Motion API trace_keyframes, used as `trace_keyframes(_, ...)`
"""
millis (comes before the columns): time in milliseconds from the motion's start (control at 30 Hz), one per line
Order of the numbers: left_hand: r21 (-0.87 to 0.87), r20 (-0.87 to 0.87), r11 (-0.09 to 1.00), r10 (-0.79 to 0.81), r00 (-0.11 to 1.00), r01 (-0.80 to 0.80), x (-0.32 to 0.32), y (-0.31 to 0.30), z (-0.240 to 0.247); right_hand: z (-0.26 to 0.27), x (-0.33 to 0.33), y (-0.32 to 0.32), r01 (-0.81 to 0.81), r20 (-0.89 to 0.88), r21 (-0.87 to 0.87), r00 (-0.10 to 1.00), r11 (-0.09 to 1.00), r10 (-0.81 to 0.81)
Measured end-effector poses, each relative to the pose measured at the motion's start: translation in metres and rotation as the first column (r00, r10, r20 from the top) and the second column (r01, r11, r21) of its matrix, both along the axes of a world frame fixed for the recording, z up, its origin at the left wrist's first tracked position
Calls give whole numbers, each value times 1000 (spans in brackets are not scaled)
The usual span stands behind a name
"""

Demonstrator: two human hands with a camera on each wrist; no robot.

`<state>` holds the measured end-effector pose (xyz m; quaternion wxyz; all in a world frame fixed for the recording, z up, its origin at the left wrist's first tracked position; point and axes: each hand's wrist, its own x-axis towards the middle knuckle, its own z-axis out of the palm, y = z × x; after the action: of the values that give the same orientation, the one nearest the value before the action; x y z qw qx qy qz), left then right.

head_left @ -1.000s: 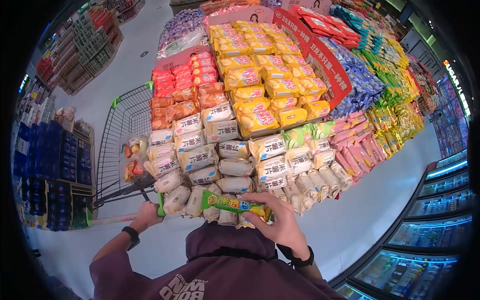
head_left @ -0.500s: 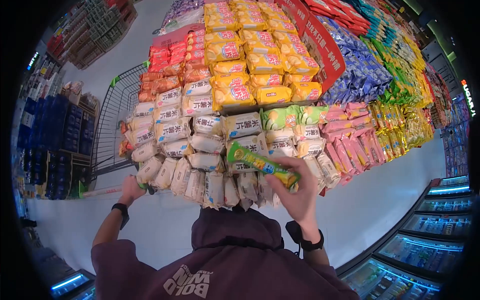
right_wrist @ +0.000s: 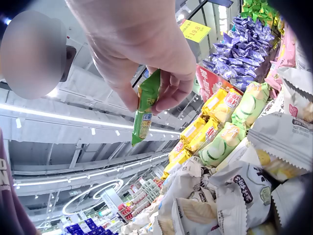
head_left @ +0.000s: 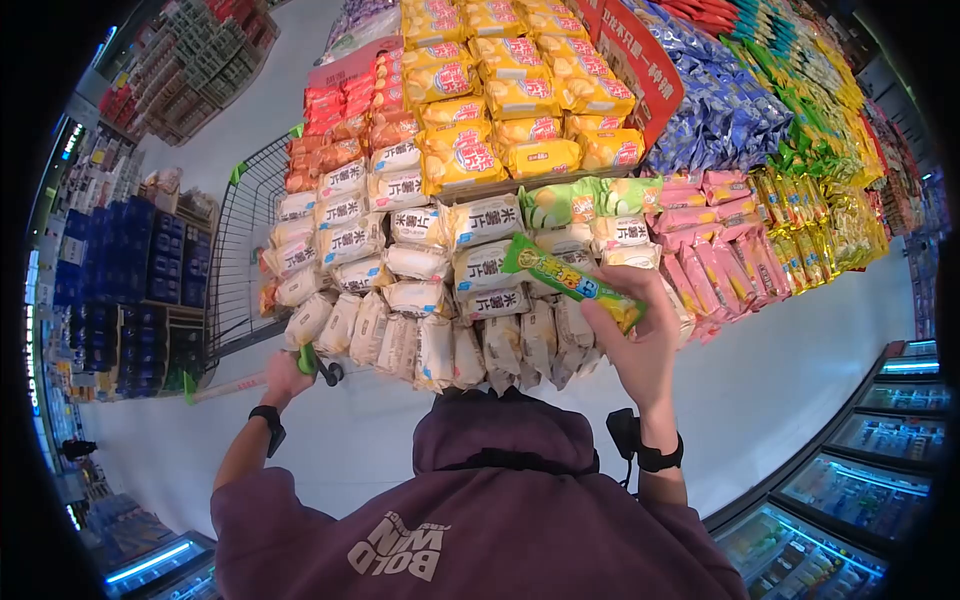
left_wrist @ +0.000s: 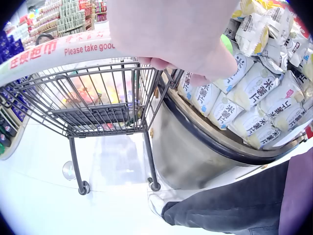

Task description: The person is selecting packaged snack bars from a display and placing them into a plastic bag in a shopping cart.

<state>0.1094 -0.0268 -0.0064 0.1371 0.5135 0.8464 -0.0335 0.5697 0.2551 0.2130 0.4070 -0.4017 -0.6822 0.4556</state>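
One slim green packet point(head_left: 566, 276), shiny, with yellow and blue patches and printed lettering, is pinched by the thumb and fingers of the right hand point(head_left: 643, 338), above a rounded bin point(left_wrist: 181, 159). The bin holds white packets point(left_wrist: 254, 87), too many to count. Well apart, the left hand point(head_left: 288, 377) is wrapped round the handle point(left_wrist: 51, 53) of one wire shopping cart point(left_wrist: 105, 114), holding colourful goods point(left_wrist: 98, 90) too blurred to name.

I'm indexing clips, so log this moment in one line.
left hand: grips cart handle | right hand: holds green snack packet | white packets: piled nearby
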Motion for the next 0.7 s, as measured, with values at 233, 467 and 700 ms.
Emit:
trace_keyframes(233,10,50,1000,-10,999,10,29,-17,8,-5,0,-1,-29,-28,-61,999,998,27)
trace_keyframes(467,98,53,994,-57,997,52,56,-28,13,-8,-3,-3,-95,-33,-56,995,994,93)
trace_keyframes(700,109,76,993,-56,996,47,60,-36,2,-12,-5,-28,-62,-47,-55,997,997,59)
